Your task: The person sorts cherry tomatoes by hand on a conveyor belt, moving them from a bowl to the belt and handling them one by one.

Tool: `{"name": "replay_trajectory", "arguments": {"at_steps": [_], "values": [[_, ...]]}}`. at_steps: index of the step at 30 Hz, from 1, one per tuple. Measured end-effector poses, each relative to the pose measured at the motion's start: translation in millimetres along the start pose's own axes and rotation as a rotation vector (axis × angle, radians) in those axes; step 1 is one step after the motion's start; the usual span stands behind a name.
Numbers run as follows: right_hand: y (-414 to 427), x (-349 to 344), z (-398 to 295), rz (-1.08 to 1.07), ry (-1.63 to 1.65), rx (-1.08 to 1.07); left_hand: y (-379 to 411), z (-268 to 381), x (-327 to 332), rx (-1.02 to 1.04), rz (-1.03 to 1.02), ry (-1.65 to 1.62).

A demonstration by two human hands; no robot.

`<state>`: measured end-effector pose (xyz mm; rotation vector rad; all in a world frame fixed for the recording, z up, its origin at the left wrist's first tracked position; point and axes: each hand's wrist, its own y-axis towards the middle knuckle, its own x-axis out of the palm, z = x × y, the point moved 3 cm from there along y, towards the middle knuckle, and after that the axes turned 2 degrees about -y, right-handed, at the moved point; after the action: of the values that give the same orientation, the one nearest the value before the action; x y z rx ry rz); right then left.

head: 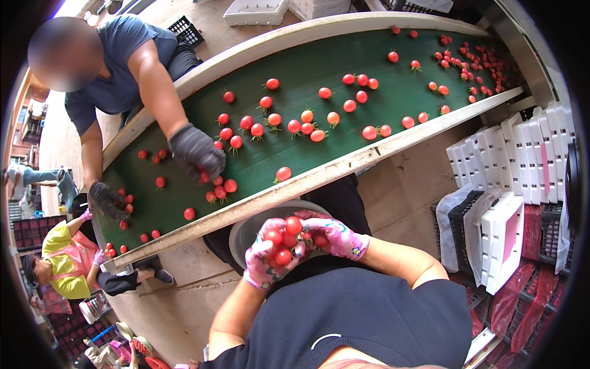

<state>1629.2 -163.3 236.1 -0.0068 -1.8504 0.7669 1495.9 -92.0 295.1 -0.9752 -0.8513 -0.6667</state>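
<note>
Both my hands wear pink patterned gloves and are cupped together above a grey bucket (236, 240) on my lap. Several red cherry tomatoes (283, 256) lie in my left hand (267, 258), its fingers curled around them. My right hand (334, 235) meets it from the other side, with a tomato (320, 239) at its fingers. Across the green conveyor belt (295, 157) many more cherry tomatoes are scattered, some with green stems, thickest at the far right end. One tomato (283, 174) lies near the belt's close edge.
The belt's pale side rail (322, 177) runs between me and the belt. A co-worker's dark gloved hands (198, 152) reach over the belt's left part. Another person in yellow stands beyond its left end. White foam crates (521, 157) and black plastic crates (465, 235) are stacked at right.
</note>
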Motion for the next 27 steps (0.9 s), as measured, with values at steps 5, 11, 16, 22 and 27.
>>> {"name": "replay_trajectory", "arguments": {"at_steps": [5,11,16,22,27], "values": [[15,-8,6,-0.048,-0.572,-0.115,-18,-20,-70,0.222,0.343,0.762],[-26,46,-56,-0.418,-1.377,-0.342,-19,14,-20,0.078,0.153,1.952],[-54,46,-153,-0.240,-1.432,-0.909,-4,39,62,0.199,-0.355,1.955],[3,-13,-271,0.805,-2.094,-1.112,80,80,120,0.316,-0.440,1.420],[21,41,-247,0.258,-1.953,-0.855,178,113,117,0.556,-0.068,1.241]]}}
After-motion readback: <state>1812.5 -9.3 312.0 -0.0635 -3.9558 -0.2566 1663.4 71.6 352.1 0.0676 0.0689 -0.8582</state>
